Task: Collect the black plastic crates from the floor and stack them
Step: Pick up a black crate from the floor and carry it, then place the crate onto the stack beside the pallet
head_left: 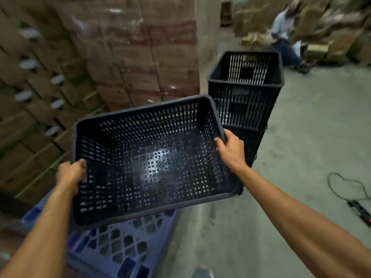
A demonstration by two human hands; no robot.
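Note:
I hold an empty black perforated plastic crate (152, 157) in the air in front of me, tilted slightly. My left hand (70, 174) grips its left rim and my right hand (230, 150) grips its right rim. Just beyond it, to the right, stands a stack of black crates (246, 97) on the concrete floor, its top crate open and empty.
A blue plastic pallet (120, 247) lies below the held crate. Tall wrapped stacks of cardboard boxes (130, 47) rise at left and behind. A person (285, 33) crouches among boxes at the far right. A cable and power strip (357, 207) lie on the floor at right.

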